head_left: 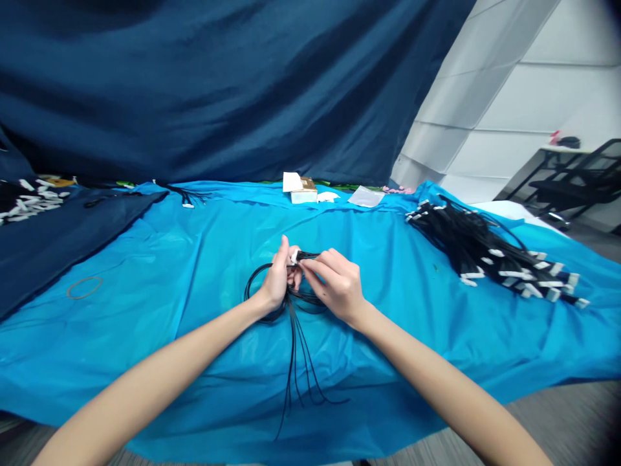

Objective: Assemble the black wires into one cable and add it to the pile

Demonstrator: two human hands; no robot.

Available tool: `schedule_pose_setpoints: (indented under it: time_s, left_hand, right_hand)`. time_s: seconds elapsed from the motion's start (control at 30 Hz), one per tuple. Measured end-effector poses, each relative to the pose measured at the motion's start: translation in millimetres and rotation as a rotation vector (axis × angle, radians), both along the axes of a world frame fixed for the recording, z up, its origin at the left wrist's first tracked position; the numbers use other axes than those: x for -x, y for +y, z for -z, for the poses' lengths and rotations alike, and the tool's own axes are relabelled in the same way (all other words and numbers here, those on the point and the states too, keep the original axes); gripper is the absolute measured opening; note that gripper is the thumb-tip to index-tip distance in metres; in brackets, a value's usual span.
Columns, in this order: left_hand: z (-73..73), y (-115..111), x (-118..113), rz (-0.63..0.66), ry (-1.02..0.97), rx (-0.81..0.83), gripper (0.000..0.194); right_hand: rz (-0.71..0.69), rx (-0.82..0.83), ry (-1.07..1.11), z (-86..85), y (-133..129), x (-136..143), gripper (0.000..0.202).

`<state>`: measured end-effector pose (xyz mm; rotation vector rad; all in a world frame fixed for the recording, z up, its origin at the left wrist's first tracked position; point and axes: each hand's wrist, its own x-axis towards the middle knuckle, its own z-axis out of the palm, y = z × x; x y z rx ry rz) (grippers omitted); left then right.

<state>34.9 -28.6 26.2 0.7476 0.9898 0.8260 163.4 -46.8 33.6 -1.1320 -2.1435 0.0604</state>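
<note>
Both my hands meet over the middle of the blue cloth (223, 259). My left hand (279, 275) is closed around a black cable bundle near its small white connector (295, 256). Thumb and fingertips of my right hand (337, 281) pinch the thin black wires (309, 255) just right of that connector. Part of the bundle loops below and to the left of the hands as a black cable coil (250, 285). Loose wire ends (295, 356) hang down toward me from under the hands. The fingers partly hide the connector.
A large pile of black cables with white connectors (466, 239) lies on the right. Another heap of white connectors (33, 200) sits at far left on dark cloth. A rubber band (84, 287) lies at left. Behind are a small box (303, 191) and a clear bag (367, 196).
</note>
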Motion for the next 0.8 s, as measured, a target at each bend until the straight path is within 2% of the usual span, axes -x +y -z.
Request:
schedule_pose_setpoints:
  time_s: [0.17, 0.3, 0.47, 0.8]
  left_hand:
    - [-5.7, 6.1, 0.7, -0.073, -0.084, 0.139, 0.053]
    - [-5.3, 9.2, 3.4, -0.128, -0.071, 0.206, 0.053]
    - [-0.9, 9.0, 4.3, -0.127, -0.017, 0.210, 0.052]
    - [-0.1, 8.7, 3.0, -0.148, 0.017, 0.245, 0.055]
  right_hand:
    - [0.037, -0.134, -0.006, -8.7, -4.0, 2.4, 0.017]
    - [-0.160, -0.230, -0.020, -11.1, -5.5, 2.4, 0.012]
    - [-0.307, -0.184, -0.024, -7.4, -3.0, 2.3, 0.010]
    - [-0.433, -0.154, -0.095, -9.6, -0.2, 1.0, 0.011]
